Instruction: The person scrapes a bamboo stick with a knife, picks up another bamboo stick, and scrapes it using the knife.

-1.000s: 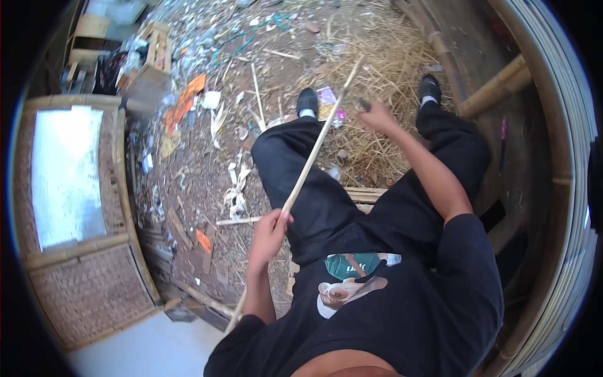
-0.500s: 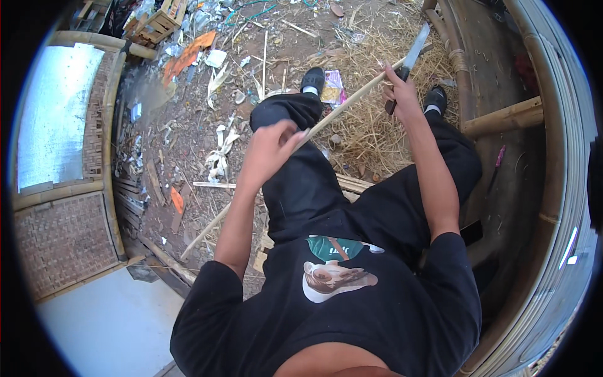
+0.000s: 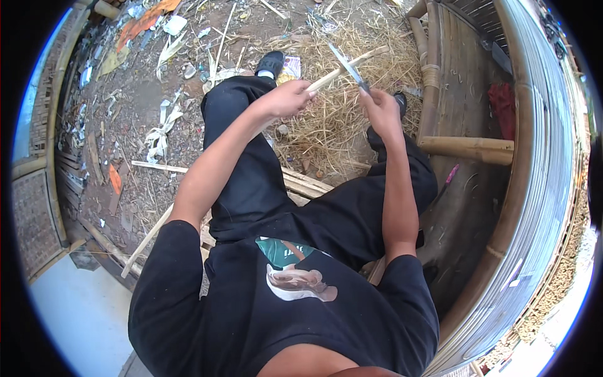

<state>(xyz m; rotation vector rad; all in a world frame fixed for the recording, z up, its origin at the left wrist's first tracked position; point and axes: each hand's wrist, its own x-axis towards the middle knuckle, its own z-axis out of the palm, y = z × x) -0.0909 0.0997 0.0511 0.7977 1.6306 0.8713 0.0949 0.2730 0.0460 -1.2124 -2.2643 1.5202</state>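
Hands grip tight: left hand (image 3: 286, 99) on bamboo stick (image 3: 342, 68), right hand (image 3: 379, 103) on knife (image 3: 347, 66).

Straw (image 3: 326, 125) and scraps (image 3: 160, 129) litter dirt (bamboo bench (image 3: 468, 147) beside).

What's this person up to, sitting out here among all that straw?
A seated person is working a bamboo strip with a knife. The left hand grips the strip, the right hand holds the knife with its blade across it. Shavings lie heaped on the ground between the feet.
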